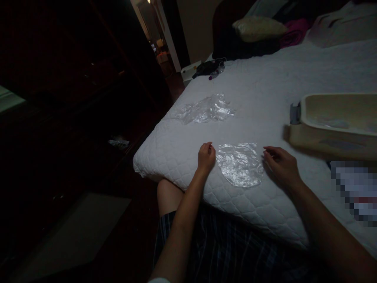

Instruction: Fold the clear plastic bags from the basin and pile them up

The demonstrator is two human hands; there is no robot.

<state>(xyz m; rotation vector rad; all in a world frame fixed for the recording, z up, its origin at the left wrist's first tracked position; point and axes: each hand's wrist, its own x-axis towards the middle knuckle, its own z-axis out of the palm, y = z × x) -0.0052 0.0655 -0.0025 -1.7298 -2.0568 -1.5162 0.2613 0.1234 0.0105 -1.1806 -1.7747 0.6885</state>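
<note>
A clear, crinkled plastic bag [240, 165] lies flat on the white quilted bed near its front edge, rounded at its lower side. Just left of it rests my left hand [207, 158], its fingers curled in with nothing visible in them. On the other side, my right hand [280, 164] is held by the bag's right edge, thumb and fingers bent but apart, holding nothing. Farther back on the bed is a second crumpled sheet of clear plastic [206, 109].
A cream plastic bin [297, 135] with a grey latch stands at the right, clear plastic inside. Below it is a pixelated item [355, 192]. Pillows [259, 28] and a magenta roll [294, 33] lie at the back. Dark cabinets and floor fill the left.
</note>
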